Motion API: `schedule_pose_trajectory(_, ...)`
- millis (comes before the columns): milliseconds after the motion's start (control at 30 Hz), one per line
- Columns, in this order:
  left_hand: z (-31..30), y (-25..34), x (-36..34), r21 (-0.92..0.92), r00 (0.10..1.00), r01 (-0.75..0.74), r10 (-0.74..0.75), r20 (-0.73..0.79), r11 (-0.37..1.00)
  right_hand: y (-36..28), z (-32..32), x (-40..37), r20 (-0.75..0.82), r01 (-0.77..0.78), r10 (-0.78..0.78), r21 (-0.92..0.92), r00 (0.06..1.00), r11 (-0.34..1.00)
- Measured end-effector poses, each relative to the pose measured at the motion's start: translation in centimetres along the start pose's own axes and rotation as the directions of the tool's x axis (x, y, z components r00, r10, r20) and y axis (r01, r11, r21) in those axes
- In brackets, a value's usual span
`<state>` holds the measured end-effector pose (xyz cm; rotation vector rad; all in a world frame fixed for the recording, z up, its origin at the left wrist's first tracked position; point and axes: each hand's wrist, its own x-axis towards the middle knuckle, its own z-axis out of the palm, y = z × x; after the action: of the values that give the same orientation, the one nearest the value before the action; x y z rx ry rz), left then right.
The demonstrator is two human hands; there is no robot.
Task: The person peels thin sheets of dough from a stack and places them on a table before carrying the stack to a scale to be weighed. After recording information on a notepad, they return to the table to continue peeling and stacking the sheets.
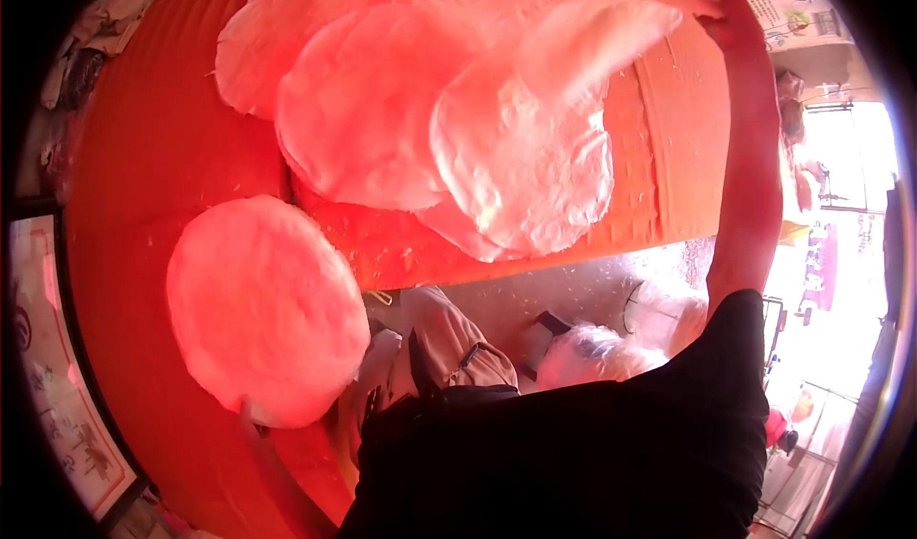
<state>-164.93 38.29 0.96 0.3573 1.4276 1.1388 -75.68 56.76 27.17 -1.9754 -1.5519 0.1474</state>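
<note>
My right hand (718, 12) is stretched far out at the upper right, its fingers closed on the edge of a thin round flatbread (602, 38). That flatbread is tilted, lifted and blurred by motion. Beneath it lies a bumpy flatbread (523, 162), overlapping a smoother flatbread (368, 109) and others in a loose pile. At the lower left, my left hand (250, 422) pinches the near edge of another large flatbread (267, 305), thumb on top. The fingers under that one are hidden.
An orange-red cloth (134, 167) covers the work surface, with crumbs scattered on it. A framed sign (67, 367) stands at the left edge. Below the table edge, plastic-wrapped bundles (597, 356) sit on the floor. A printed sheet (783, 4) is at the upper right.
</note>
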Motion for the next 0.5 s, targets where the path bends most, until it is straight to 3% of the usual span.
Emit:
schedule_pose_trajectory(33,0.3,0.1,-0.1,0.003,1.000,-0.001,0.001,-0.002,1.000,-0.1,-0.7,1.2,-0.064,-0.149,0.158,0.134,0.985,0.980)
schedule_pose_trajectory(67,0.4,0.1,0.1,0.005,1.000,-0.003,0.004,-0.006,1.000,0.4,0.0,1.6,-0.150,-0.247,0.405,0.589,0.902,0.770)
schedule_pose_trajectory(100,0.5,0.1,-0.1,0.003,1.000,0.003,-0.003,-0.008,1.000,0.6,1.2,0.8,-0.156,-0.230,0.498,0.744,0.853,0.627)
schedule_pose_trajectory(267,0.3,0.1,-0.5,-0.002,1.000,0.000,0.000,-0.018,1.000,8.6,9.7,-7.3,0.094,-0.430,0.666,0.827,0.740,0.362)
schedule_pose_trajectory(367,0.5,0.1,-0.7,-0.011,1.000,-0.006,0.006,-0.020,1.000,6.7,18.9,-14.1,0.146,-0.644,0.742,0.622,0.654,0.445)
schedule_pose_trajectory(400,0.4,0.2,-0.8,-0.007,1.000,-0.009,0.009,-0.021,1.000,4.6,22.5,-16.9,0.158,-0.485,0.584,0.743,0.796,0.461)
schedule_pose_trajectory(500,-0.1,0.5,-1.3,-0.009,1.000,-0.019,0.019,-0.008,1.000,-7.6,28.7,-21.0,0.410,-0.519,0.336,0.767,0.848,0.377)
